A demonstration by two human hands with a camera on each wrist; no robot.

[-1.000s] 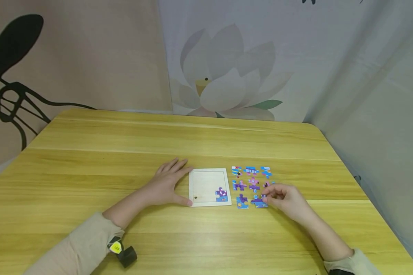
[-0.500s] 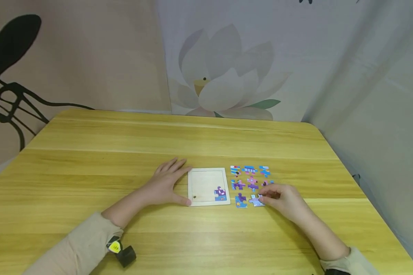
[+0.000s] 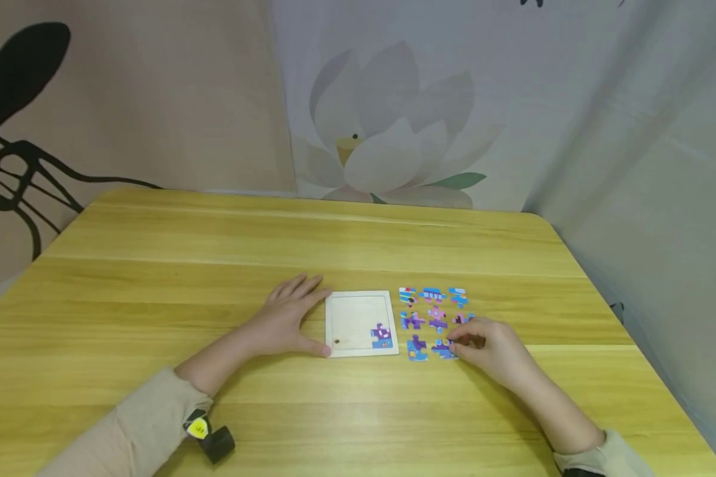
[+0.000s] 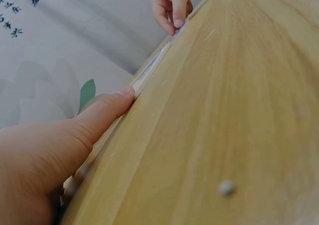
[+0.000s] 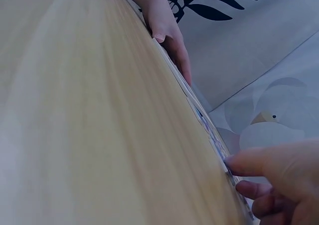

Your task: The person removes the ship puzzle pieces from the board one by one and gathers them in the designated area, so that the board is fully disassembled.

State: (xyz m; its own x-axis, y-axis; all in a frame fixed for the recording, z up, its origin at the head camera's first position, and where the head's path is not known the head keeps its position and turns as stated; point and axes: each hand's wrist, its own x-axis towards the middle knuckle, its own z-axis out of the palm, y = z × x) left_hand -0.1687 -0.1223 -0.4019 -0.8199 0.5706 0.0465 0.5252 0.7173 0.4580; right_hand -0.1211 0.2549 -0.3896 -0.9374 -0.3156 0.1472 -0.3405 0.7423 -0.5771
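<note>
A square wooden puzzle tray (image 3: 358, 354) lies flat on the table, with one purple and blue jigsaw piece (image 3: 381, 336) in its lower right corner. My left hand (image 3: 286, 321) rests at its left side, fingers spread; the thumb touches the tray's near left corner and the index finger its far left corner. Right of the tray several jigsaw pieces (image 3: 437, 320) lie in loose rows. With thumb and fingertips my right hand (image 3: 494, 348) pinches the right end of a blue and purple jigsaw piece (image 3: 440, 348) in the nearest row. The hand partly covers a pink piece (image 3: 461, 319) behind.
The wooden table (image 3: 244, 232) runs back to a curtain with a printed flower (image 3: 394, 132). A black wrist camera (image 3: 217, 444) hangs from the left sleeve. In the left wrist view a small pale round spot (image 4: 226, 187) shows on the tabletop.
The pinched piece looked pale with glare half a second ago and shows its colours now, as if its tilt changed. The right hand shifted slightly left over the second; the left hand stays put.
</note>
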